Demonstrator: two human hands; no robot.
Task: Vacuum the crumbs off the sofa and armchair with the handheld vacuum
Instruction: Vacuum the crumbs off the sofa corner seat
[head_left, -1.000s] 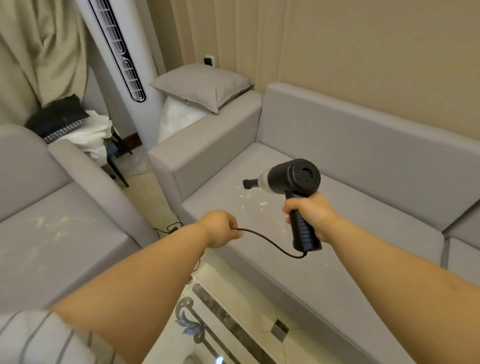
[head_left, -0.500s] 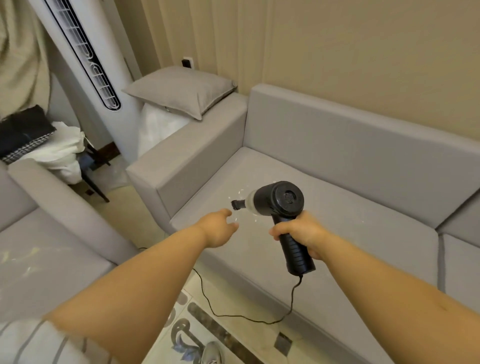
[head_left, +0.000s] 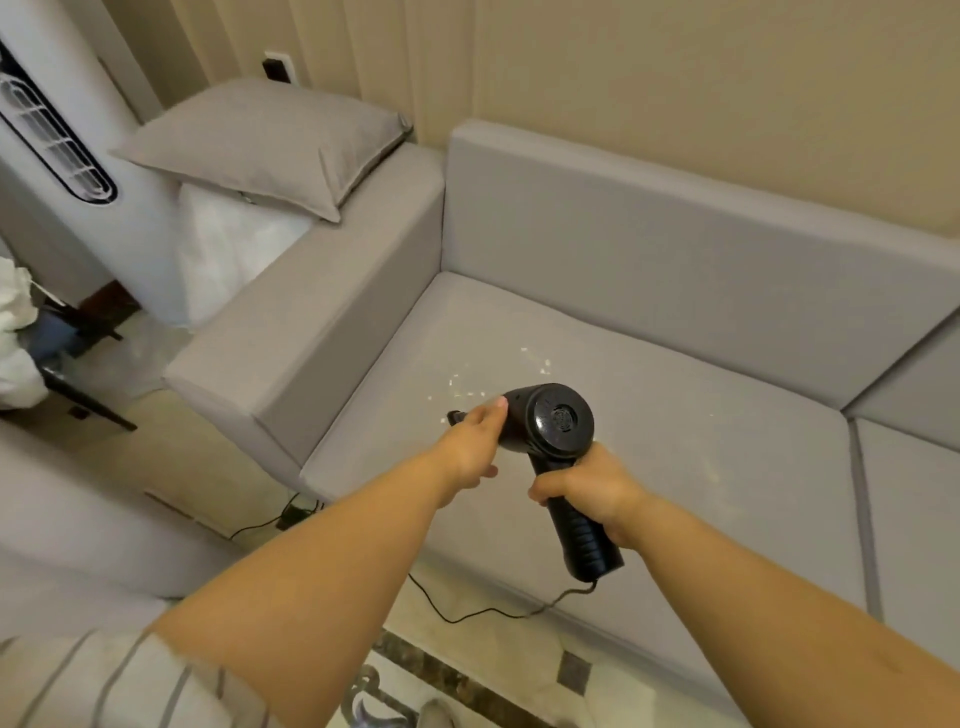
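My right hand (head_left: 592, 491) grips the ribbed handle of the black handheld vacuum (head_left: 550, 423), which I hold over the grey sofa seat (head_left: 701, 457). My left hand (head_left: 470, 441) holds the vacuum's front part, fingers over the top and thumb below; only the nozzle tip (head_left: 454, 417) shows past it. Pale crumbs (head_left: 535, 358) lie scattered on the seat just beyond the nozzle, with a few more near the seat's right side (head_left: 714, 475). Part of the grey armchair (head_left: 78, 525) shows at lower left.
The vacuum's black cord (head_left: 488, 616) hangs from the handle to the tiled floor and runs left. A grey pillow (head_left: 270, 140) lies on the sofa's armrest (head_left: 322, 322). A white tower unit (head_left: 67, 135) and a chair with clothes (head_left: 21, 343) stand at left.
My left hand let go of the cord, which dropped to the floor, and moved onto the vacuum's front. My view shifted closer to the sofa and to the right.
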